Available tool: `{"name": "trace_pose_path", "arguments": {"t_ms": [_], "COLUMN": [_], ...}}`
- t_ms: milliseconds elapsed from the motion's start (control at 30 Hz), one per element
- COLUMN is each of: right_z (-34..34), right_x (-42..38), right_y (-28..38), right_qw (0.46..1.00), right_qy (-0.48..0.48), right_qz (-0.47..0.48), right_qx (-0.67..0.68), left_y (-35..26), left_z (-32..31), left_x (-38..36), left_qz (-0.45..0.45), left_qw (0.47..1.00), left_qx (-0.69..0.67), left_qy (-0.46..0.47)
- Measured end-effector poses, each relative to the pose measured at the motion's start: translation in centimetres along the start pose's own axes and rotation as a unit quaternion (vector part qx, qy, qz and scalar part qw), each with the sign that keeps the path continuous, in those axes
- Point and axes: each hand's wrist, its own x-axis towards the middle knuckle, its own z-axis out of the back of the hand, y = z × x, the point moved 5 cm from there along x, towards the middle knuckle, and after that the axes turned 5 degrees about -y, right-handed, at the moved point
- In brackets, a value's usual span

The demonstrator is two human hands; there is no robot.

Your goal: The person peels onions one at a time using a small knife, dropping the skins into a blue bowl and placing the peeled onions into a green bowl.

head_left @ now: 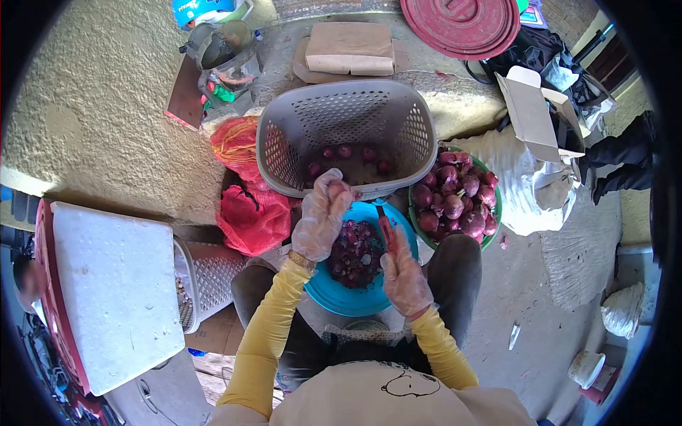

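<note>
My left hand (320, 224), in a clear plastic glove, is raised at the near rim of the grey laundry-style basket (415, 181), its fingers closed around an onion (338, 189). My right hand (408, 280), gloved as well, grips a knife (386, 231) with a red handle over the right side of the blue basin (348, 305). Dark red onion skins and trimmings (354, 255) lie in that basin, between my knees. Several red onions (369, 153) rest on the bottom of the basket. To the right, a green basin (495, 233) is heaped with unpeeled red onions (453, 199).
A red mesh sack (252, 216) lies left of the basket. Further left are a white foam lid (117, 291) and a pale perforated basket (213, 280). Behind stand a cardboard box (352, 46) and a red round lid (462, 25). A white sack (522, 206) lies at right, near a person's legs (625, 156).
</note>
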Motion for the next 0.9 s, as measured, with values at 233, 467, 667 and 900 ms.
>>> {"name": "trace_pose_path", "arguments": {"t_ms": [233,467,667,900], "right_z": [1.8,1.1,0.3,-2.5], "right_x": [4.5,11.1,12.8,12.7], "right_y": [0.9,0.9,0.6,-0.5], "right_qw": [0.857,0.882,0.965,0.915], "right_qy": [0.073,0.134,0.099,0.047], "right_qz": [-0.279,-0.201,-0.122,-0.121], "right_qx": [0.427,0.406,0.209,0.381], "left_y": [2.4,1.3,1.8,2.3], "left_z": [0.4,0.0,-0.2,-1.5], "left_x": [0.5,1.2,1.2,0.7], "left_qz": [0.196,0.293,0.307,0.316], "left_qw": [0.927,0.822,0.847,0.857], "left_qx": [-0.319,-0.489,-0.429,-0.397], "left_qy": [0.03,-0.005,0.056,0.09]}}
